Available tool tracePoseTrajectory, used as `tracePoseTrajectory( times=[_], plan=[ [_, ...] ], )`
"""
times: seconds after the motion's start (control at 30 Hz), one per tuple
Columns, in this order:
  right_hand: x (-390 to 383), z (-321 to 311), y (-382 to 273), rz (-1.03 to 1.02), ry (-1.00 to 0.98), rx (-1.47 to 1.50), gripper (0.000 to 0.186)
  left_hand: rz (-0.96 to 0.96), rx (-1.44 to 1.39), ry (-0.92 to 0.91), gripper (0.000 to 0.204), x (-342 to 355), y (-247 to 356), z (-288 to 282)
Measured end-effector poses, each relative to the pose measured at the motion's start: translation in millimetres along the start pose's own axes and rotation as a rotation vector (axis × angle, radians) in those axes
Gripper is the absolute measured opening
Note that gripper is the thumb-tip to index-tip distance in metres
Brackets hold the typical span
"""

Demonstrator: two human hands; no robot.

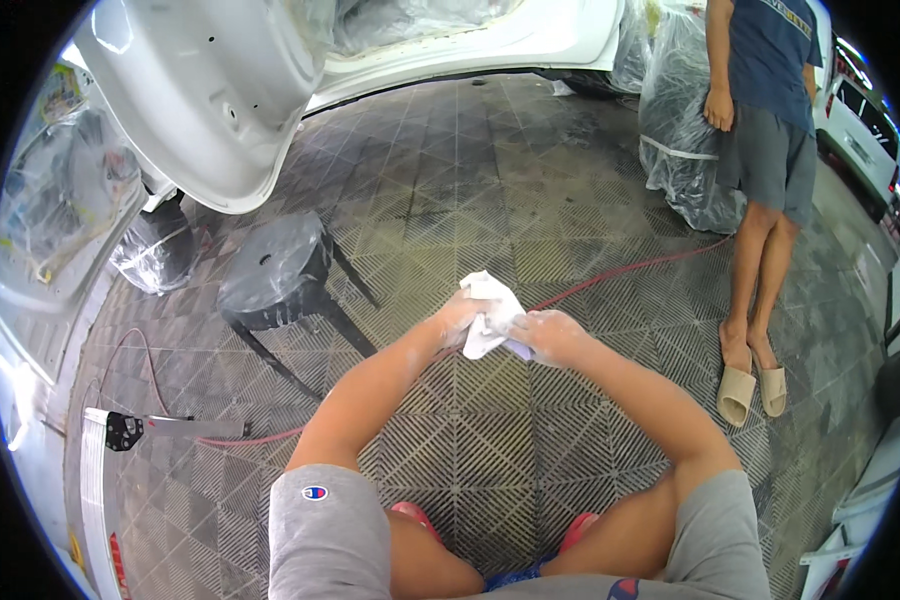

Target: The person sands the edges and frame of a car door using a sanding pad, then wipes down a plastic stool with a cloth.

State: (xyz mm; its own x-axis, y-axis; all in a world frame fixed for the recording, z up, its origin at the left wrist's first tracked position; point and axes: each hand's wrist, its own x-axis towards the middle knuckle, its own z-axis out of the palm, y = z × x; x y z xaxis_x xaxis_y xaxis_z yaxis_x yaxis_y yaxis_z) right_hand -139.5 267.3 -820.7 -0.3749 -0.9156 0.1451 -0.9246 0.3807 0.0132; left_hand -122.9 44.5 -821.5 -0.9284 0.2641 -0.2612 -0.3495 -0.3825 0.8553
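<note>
A crumpled white cloth (492, 312) is bunched between my two hands in front of me, above the tiled floor. My left hand (458, 316) is closed on its left side. On the other side, my right hand (552, 336) is closed at the cloth's right edge, its fingers dusted with white powder. A small pale lavender piece (520, 350) shows beneath the right fingers; I cannot make out what it is. White dust also marks my left hand and wrist.
A dusty black stool (275, 268) stands left. A red hose (630, 264) crosses the patterned floor (490, 430). White car panels (205, 85) hang open ahead. A person in grey shorts (770, 165) stands right, beside a plastic-wrapped wheel (680, 150). A long metal tool (95, 470) lies left.
</note>
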Motion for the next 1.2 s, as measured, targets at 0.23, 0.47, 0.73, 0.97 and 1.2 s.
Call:
tracePoseTrajectory(
  times=[0.23, 0.47, 0.73, 0.97, 1.2],
  plan=[
    [-7.2, -4.3, -3.6, 0.070, 0.207, 0.126, 0.049, 0.154, -0.148, 0.154, 0.043, 4.5, 24.0, -23.5],
    [-28.3, 26.1, 22.0, 0.279, 0.200, 0.197, 0.045, 0.500, -0.131, 0.248, 0.032, -2.7, 74.8, -26.7],
    [-49.9, 67.3, 57.4, 0.371, -0.151, 0.158, 0.036, 1.422, 1.120, 1.335, 0.027, -124.5, 197.6, -30.8],
    [-26.0, 89.1, 50.6, 0.364, -0.232, 0.181, 0.032, 0.987, 1.380, 1.562, 0.032, -175.2, 186.8, -109.1],
    [-22.6, 97.4, 51.4, 0.331, -0.222, 0.192, 0.030, 0.073, 1.765, 1.164, 0.054, -148.3, 150.6, -129.3]
  ],
)
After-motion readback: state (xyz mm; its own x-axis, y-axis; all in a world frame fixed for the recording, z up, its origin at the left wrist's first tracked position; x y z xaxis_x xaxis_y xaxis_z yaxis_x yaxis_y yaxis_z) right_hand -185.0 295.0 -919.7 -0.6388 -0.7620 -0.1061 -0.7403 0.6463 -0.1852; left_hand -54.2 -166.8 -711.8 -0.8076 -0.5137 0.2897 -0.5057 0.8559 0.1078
